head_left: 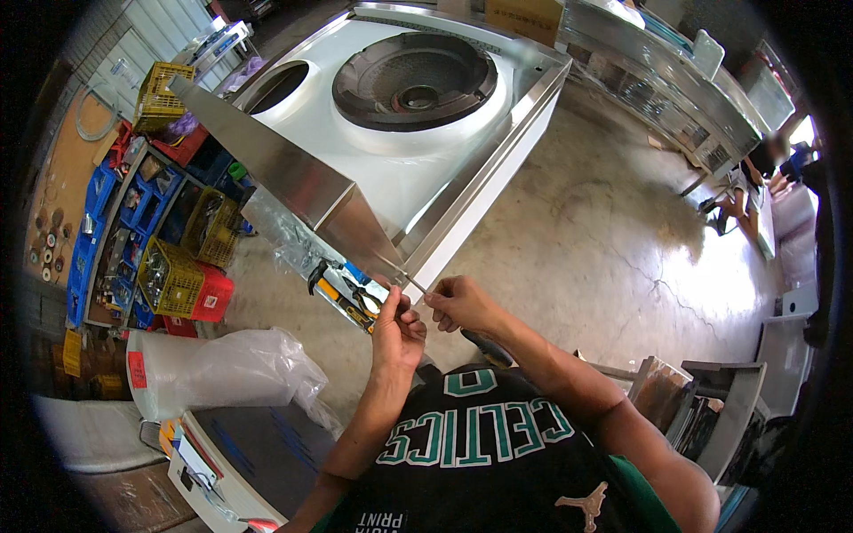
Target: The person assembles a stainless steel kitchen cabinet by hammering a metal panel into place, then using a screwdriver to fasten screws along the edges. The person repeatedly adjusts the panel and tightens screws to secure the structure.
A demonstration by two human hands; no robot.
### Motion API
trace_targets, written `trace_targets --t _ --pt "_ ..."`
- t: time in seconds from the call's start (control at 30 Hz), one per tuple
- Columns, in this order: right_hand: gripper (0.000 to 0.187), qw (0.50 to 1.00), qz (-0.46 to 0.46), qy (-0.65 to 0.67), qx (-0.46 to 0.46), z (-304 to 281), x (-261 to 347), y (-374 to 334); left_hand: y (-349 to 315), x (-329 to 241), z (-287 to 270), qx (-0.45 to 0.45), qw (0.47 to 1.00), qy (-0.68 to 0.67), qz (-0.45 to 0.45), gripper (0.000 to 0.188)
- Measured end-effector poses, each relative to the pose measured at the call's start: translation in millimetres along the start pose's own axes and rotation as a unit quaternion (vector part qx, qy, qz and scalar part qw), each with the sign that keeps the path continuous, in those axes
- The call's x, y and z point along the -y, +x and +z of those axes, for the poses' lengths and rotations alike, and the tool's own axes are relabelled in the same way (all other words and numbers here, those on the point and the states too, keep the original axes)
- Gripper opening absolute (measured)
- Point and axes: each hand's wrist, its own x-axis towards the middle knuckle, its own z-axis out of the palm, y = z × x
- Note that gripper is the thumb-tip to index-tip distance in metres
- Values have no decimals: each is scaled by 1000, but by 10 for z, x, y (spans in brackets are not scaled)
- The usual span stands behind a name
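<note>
A thin grey metal rod (416, 284), at the shiny steel corner (399, 267) of a white-topped stove unit (382, 164), could slip if my pinch slackens; my right hand (462, 304) clasps it between thumb and curled forefinger, my left hand (397, 333) palm-inward alongside, fingers half-curled, its contact unclear

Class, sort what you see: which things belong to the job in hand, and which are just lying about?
Job in hand, judging by the hands:
thin rod, pinched in the right hand, left hand beside it
wok stove, its corner at the hands

Apparently lying about:
plastic film roll
yellow mesh crate
blue parts bins
cardboard box
</note>
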Motion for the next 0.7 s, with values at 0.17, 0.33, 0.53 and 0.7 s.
trace_targets --t 0.17,0.33,0.53,0.7 --pt "24 978 -101 -164 -76 19 -94 51 -18 -21 25 0 1000 16 8 11" --pt "28 979 -132 -116 -102 74 -228 146 -28 -69 5 35 999 5 -15 10" --pt "35 990 -114 -2 -83 186 -242 393 43 -101 -88 88 995 -26 -40 15" --pt "29 967 -129 -169 -140 319 -221 544 66 -142 -44 61 997 25 -30 15"
